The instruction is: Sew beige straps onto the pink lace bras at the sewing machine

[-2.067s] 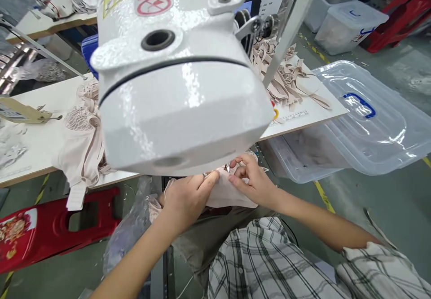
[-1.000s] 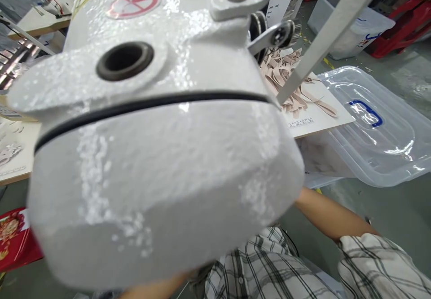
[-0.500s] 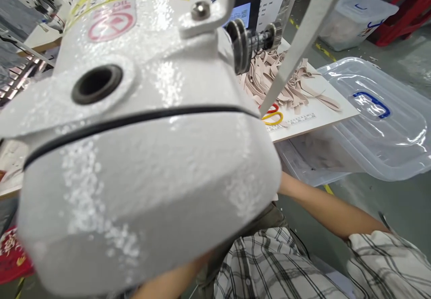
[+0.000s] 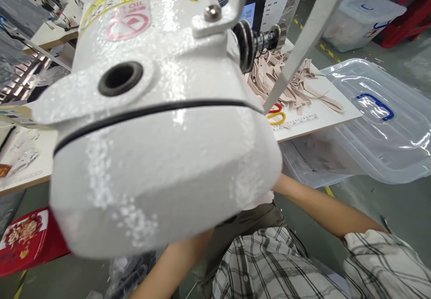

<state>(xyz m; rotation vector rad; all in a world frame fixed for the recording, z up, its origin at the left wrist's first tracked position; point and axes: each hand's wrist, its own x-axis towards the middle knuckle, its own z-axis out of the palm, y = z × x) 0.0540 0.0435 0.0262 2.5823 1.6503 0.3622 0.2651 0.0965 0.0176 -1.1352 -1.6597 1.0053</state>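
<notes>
The white head of a sewing machine (image 4: 168, 155) fills the middle of the view and covers both my hands. My left forearm rises from the bottom edge and goes behind the machine's lower end. From the right, my right forearm reaches in under the machine's right side, its wrist and fingers hidden. Beside that wrist a bit of pale pink fabric (image 4: 261, 201) shows below the machine, above my lap. What either hand holds or touches cannot be seen.
On the table (image 4: 323, 121) at right lie a pile of beige fabric strips (image 4: 289, 85), red-and-yellow-handled scissors (image 4: 278, 118) and a printed ruler. A clear plastic lid (image 4: 380, 124) covers part of a bin beside it. A red stool (image 4: 33, 245) stands at lower left.
The view has shifted, so the machine head appears farther right and slightly higher. More of the left table, the red stool and my left forearm shows, and more pink fabric near my right wrist.
</notes>
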